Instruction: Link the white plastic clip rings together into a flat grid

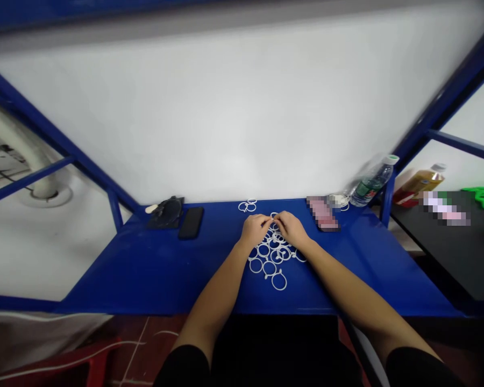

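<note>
I saw thin, tabbed white rings (278, 252) overlapping on the desk (145, 279), a smaller cluster (247, 205) lying at their eleven o'clock.

- Before you, the heap of rings (276, 248) lies mid-table, between your forearms, on the table (153, 274).
- Your left hand (255, 230) and right hand (291, 228) meet at the heap's far end, one ring (274, 213) between them.
- Behind your left hand, a few loose rings (249, 206) lie near the wall (226, 123).
- To your left lies a phone (191, 223), with a flat pouch (167, 213) beyond it.
- To your right lies a blurred flat object (323, 214); a cord (339, 202) and a bottle (373, 184) are farther right.
- Past the frame, your side table (435, 252) bears another bottle (421, 184).
</note>
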Motion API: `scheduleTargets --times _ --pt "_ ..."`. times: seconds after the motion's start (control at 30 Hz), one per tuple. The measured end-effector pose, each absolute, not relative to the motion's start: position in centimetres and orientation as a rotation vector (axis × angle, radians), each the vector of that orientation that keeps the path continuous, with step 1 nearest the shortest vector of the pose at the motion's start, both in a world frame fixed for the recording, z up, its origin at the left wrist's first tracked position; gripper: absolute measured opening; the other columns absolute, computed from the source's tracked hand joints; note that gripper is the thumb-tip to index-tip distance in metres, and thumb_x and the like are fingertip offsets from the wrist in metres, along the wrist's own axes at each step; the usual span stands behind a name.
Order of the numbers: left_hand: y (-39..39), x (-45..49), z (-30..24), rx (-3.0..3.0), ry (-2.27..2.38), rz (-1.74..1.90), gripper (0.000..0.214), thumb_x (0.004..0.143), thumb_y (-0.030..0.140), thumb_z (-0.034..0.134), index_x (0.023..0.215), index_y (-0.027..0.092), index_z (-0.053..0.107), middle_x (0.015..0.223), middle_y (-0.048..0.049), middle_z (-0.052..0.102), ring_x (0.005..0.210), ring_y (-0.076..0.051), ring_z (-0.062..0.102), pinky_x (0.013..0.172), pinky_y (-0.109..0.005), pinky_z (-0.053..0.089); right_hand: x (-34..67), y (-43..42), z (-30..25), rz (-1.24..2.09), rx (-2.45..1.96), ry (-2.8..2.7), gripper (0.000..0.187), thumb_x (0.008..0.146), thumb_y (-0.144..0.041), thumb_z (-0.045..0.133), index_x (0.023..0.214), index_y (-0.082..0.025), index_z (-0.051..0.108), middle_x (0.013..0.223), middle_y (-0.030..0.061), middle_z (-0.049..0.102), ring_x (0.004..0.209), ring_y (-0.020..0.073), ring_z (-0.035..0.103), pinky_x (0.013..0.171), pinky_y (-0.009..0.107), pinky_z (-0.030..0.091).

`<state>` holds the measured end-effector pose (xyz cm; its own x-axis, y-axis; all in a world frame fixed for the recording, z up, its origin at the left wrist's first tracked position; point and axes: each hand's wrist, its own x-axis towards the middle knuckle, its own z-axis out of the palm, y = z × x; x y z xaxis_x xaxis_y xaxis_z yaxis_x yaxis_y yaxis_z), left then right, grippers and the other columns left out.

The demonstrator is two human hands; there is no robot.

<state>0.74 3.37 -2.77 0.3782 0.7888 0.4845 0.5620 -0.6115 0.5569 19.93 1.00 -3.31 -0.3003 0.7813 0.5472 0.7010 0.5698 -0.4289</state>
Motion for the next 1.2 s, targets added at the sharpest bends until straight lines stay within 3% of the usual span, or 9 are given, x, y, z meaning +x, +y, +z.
scheduleTargets --times 0.2,0.3,0.37,0.43,0.63,0.87,1.07,1.2 --pt "3.8 0.6 -2.6 2.352 1.108 1.089 0.018 0.1 0.026 0.063 0.106 0.023 0.079 0.102 -0.006 0.079 0.098 -0.021 0.071 0.095 -0.036 0.053 19.8 1.2 -3.3 0.073 -1.244 -2.02 0.022 0.107 -0.03 0.046 0.102 -0.022 0.066 0.094 0.0105 0.069 0.09 0.0272 0.064 0.082 0.041 0.053" --pt "5.0 -1.1 -2.8 2.381 1.226 1.065 0.025 0.102 0.026 0.058 0.119 0.023 0.077 0.118 -0.0085 0.075 0.111 -0.024 0.067 0.102 -0.039 0.051 20.0 1.2 -3.0 0.067 -1.24 -1.984 0.023 0.106 -0.032 0.048 0.105 -0.023 0.069 0.097 0.0107 0.07 0.094 0.0281 0.065 0.086 0.044 0.054" --pt "6.0 -2.5 -3.1 2.335 1.495 1.011 0.036 0.098 0.016 0.058 0.13 0.026 0.072 0.138 -0.0104 0.067 0.118 -0.028 0.063 0.102 -0.044 0.05 20.2 1.1 -2.8 0.074 -1.22 -1.95 0.023 0.106 -0.034 0.05 0.108 -0.024 0.071 0.103 0.0108 0.071 0.099 0.0279 0.066 0.09 0.044 0.056" --pt "6.8 -3.8 -3.6 2.29 1.671 0.896 0.047 0.094 0.011 0.059 0.137 0.029 0.068 0.145 -0.0102 0.063 0.12 -0.031 0.061 0.1 -0.047 0.049 20.4 0.9 -2.6 0.09 -1.221 -1.908 0.024 0.105 -0.035 0.052 0.111 -0.025 0.072 0.111 0.0108 0.071 0.103 0.0271 0.067 0.089 0.043 0.057" --pt "7.3 -4.5 -4.2 2.235 1.795 0.786 0.03 0.096 0.016 0.062 0.12 0.026 0.076 0.12 -0.0114 0.074 0.11 -0.029 0.066 0.1 -0.046 0.047 20.7 0.7 -2.5 0.142 -1.197 -1.964 0.025 0.105 -0.035 0.052 0.113 -0.024 0.073 0.112 0.0104 0.071 0.104 0.0255 0.069 0.088 0.041 0.059" --pt "5.1 -1.1 -3.0 1.867 1.269 1.255 0.016 0.095 0.031 0.07 0.104 0.022 0.08 0.095 -0.005 0.078 0.082 -0.018 0.072 0.081 -0.031 0.057 20.0 0.4 -2.1 0.169 -1.113 -2.039 0.031 0.106 -0.037 0.051 0.131 -0.025 0.067 0.115 0.0106 0.074 0.105 0.0261 0.071 0.091 0.043 0.059" --pt "3.0 1.0 -2.1 2.102 1.01 1.361 0.012 0.096 0.027 0.069 0.098 0.021 0.079 0.107 -0.008 0.073 0.098 -0.019 0.07 0.09 -0.032 0.056 19.7 0.3 -2.4 0.17 -1.094 -2.041 0.027 0.107 -0.037 0.049 0.118 -0.025 0.071 0.106 0.0094 0.077 0.097 0.0252 0.072 0.084 0.039 0.058" --pt "2.8 0.9 -1.4 2.185 1.023 1.349 0.014 0.099 0.022 0.065 0.094 0.022 0.078 0.1 -0.0055 0.077 0.098 -0.019 0.071 0.097 -0.035 0.052 19.7 0.2 -2.4 0.165 -1.085 -2.037 0.026 0.107 -0.038 0.05 0.107 -0.025 0.073 0.099 0.0081 0.076 0.091 0.0245 0.072 0.081 0.038 0.056"
